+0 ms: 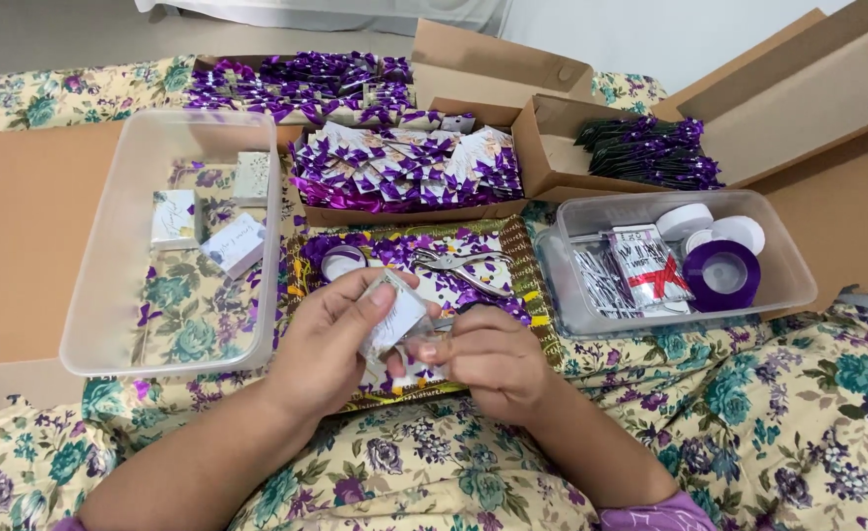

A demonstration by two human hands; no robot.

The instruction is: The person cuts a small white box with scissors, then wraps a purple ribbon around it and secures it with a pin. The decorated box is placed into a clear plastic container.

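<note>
My left hand (pixel 330 339) holds a small clear-wrapped card packet (pixel 394 317) between thumb and fingers, tilted upward. My right hand (pixel 488 362) is closed beside it, its fingertips touching the packet's lower edge; whatever it pinches is hidden. Both hands hover over a gold-edged tray (pixel 522 258) strewn with purple ribbon scraps. A metal hole punch (pixel 461 265) lies on the tray just beyond my right hand. A small tape roll (pixel 340 262) sits on the tray behind my left hand.
A clear plastic bin (pixel 99 295) at the left holds three small cards. Another clear bin (pixel 788 280) at the right holds a purple ribbon roll (pixel 721 275), white tape rolls and wrapped packets. Cardboard boxes (pixel 552 147) behind are filled with purple-bowed packets. A floral cloth covers the surface.
</note>
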